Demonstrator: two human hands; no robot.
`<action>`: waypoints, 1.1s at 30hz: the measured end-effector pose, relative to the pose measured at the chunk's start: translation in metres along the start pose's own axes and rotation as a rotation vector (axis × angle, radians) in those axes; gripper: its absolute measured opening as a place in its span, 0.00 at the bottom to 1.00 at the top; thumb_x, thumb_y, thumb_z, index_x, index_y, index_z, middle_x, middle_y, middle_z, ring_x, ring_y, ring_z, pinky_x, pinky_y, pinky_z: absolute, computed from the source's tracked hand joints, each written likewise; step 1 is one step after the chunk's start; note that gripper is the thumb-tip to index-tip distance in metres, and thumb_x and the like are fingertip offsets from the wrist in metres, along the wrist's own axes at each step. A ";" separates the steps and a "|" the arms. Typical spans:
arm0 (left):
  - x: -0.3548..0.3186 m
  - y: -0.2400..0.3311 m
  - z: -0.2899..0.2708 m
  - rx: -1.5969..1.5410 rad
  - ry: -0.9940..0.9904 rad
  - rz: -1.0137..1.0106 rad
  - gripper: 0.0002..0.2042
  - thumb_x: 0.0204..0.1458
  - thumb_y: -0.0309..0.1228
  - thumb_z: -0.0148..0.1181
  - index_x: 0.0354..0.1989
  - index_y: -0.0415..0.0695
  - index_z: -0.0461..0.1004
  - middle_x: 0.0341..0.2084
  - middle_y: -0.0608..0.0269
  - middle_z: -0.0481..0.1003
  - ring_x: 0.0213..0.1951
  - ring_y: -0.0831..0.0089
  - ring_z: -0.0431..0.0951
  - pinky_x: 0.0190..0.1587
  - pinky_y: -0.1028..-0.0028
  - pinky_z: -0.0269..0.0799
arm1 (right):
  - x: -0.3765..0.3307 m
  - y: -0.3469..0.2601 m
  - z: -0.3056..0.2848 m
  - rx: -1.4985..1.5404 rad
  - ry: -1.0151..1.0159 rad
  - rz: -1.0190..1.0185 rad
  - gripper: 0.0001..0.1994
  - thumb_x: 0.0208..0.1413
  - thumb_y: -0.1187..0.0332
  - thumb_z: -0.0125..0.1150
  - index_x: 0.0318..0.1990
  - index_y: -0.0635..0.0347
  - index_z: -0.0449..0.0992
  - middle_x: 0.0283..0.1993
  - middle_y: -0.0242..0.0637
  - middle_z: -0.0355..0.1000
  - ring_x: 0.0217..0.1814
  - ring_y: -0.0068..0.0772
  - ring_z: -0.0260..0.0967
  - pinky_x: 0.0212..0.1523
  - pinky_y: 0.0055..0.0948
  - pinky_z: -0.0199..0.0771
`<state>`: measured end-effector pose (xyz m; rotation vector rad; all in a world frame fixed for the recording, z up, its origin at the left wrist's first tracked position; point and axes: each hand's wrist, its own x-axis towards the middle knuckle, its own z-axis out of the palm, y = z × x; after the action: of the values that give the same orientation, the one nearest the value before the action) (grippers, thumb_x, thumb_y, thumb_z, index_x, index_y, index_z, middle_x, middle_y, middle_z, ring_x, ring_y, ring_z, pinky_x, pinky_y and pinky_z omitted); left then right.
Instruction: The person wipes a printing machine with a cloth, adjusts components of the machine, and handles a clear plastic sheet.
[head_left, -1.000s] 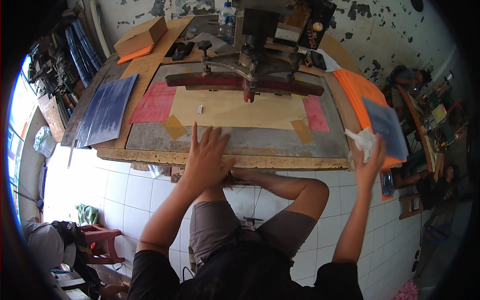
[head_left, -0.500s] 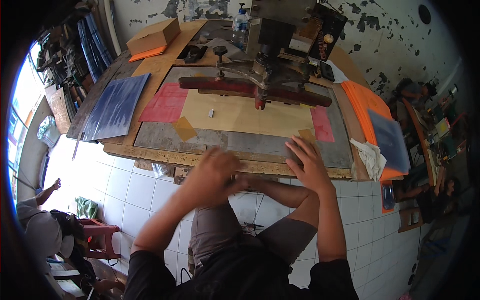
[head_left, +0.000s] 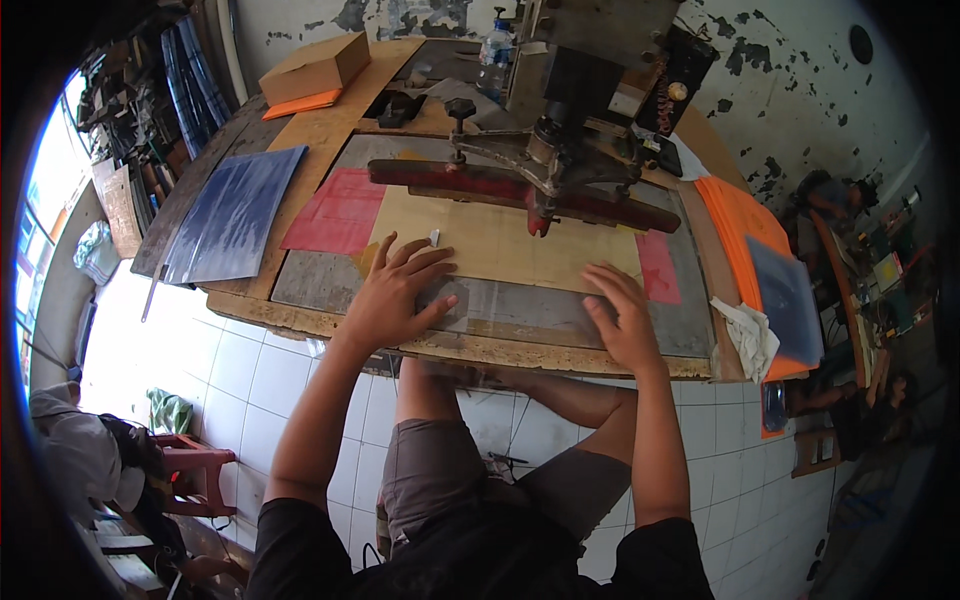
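My left hand [head_left: 398, 292] lies with spread fingers over the front left of a grey metal plate [head_left: 325, 285], its fingertips at the edge of a tan sheet [head_left: 500, 245]. My right hand [head_left: 625, 322] is at the plate's front right, thumb apart from the fingers, fingertips on the tan sheet's front edge. Between the hands, what looks like a clear plastic sheet [head_left: 485, 308] shows faintly along the front. A small whitish piece [head_left: 435, 237] sits on the tan sheet beside my left fingers. Pink pieces [head_left: 335, 210] flank the tan sheet.
A press head with a red-edged bar [head_left: 450, 180] hangs over the plate. Blue-tinted clear sheets [head_left: 235, 215] lie at left, a cardboard box [head_left: 315, 68] behind. Orange sheets [head_left: 735, 225] and a white cloth [head_left: 748, 338] are at right. Other people are at both sides.
My left hand has moved forward and up from the table's front edge onto the plate, its fingers now spread. My right hand stays near the front right. The view has shifted slightly.
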<state>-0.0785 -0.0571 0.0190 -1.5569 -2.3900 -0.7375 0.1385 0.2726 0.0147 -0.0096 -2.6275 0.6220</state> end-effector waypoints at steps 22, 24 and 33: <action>0.005 0.003 -0.001 -0.003 0.003 -0.057 0.28 0.58 0.51 0.68 0.62 0.46 0.82 0.71 0.61 0.76 0.77 0.54 0.66 0.85 0.42 0.40 | -0.005 0.003 0.007 -0.159 0.227 0.253 0.15 0.73 0.59 0.65 0.56 0.59 0.86 0.66 0.39 0.81 0.75 0.47 0.71 0.77 0.48 0.62; 0.004 0.003 -0.002 -0.006 0.009 -0.064 0.28 0.58 0.51 0.68 0.61 0.46 0.82 0.70 0.60 0.76 0.77 0.54 0.67 0.85 0.42 0.40 | -0.004 0.005 0.008 -0.157 0.223 0.237 0.15 0.72 0.60 0.65 0.56 0.60 0.85 0.66 0.39 0.81 0.75 0.47 0.71 0.77 0.48 0.63; 0.008 0.005 -0.003 -0.014 -0.003 -0.081 0.28 0.58 0.51 0.69 0.61 0.46 0.82 0.70 0.61 0.76 0.77 0.54 0.67 0.84 0.41 0.41 | -0.003 0.008 0.007 -0.107 0.221 0.265 0.14 0.72 0.60 0.66 0.56 0.59 0.85 0.66 0.37 0.81 0.74 0.45 0.72 0.76 0.47 0.64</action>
<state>-0.0777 -0.0502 0.0264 -1.4750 -2.4677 -0.7697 0.1379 0.2769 0.0043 -0.4406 -2.4582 0.5307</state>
